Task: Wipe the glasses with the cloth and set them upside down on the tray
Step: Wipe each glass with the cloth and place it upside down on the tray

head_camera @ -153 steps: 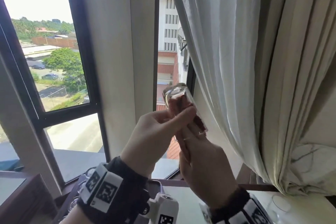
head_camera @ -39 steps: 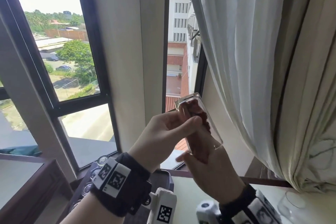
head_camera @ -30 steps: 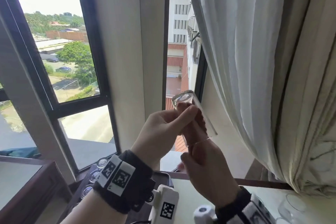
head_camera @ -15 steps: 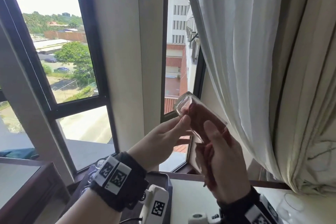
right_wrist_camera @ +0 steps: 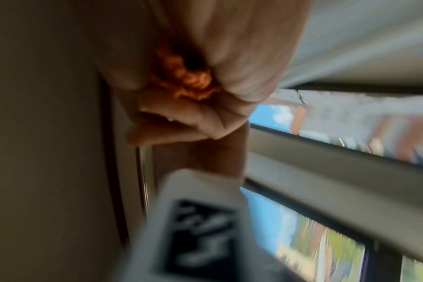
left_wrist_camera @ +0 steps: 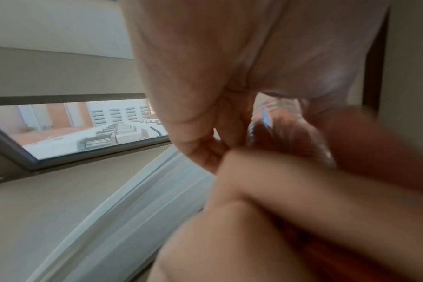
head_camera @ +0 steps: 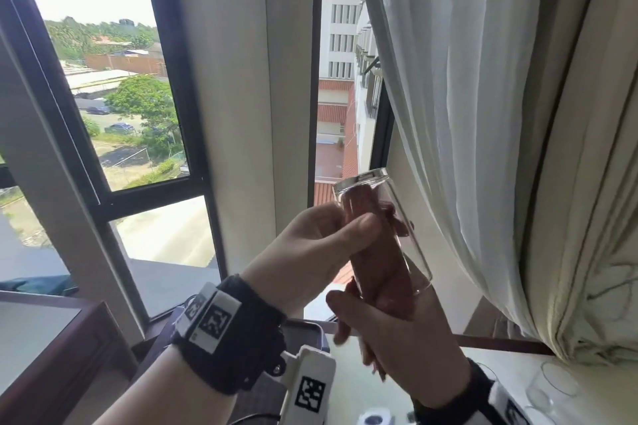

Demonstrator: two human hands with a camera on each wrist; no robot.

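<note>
Head view: left hand [head_camera: 310,252] grips a raised clear cylindrical glass [head_camera: 386,228], base up; right hand [head_camera: 397,324] clutches a reddish-brown cloth [head_camera: 376,266] stuffed inside.

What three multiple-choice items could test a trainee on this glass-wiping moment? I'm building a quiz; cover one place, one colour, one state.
1. Where is the cloth?
A. Stuffed inside the glass
B. Draped over the curtain
C. Lying on the table

2. What colour is the cloth?
A. Blue
B. Reddish-brown
C. White

3. How is the glass held?
A. Standing on the table
B. Hanging from one finger
C. Raised in the air, closed base up

Answers:
1 A: the cloth shows through the wall of the glass.
2 B: it looks reddish-brown through the glass.
3 C: the left hand grips the glass near its base while the right hand works at its mouth below.
</note>
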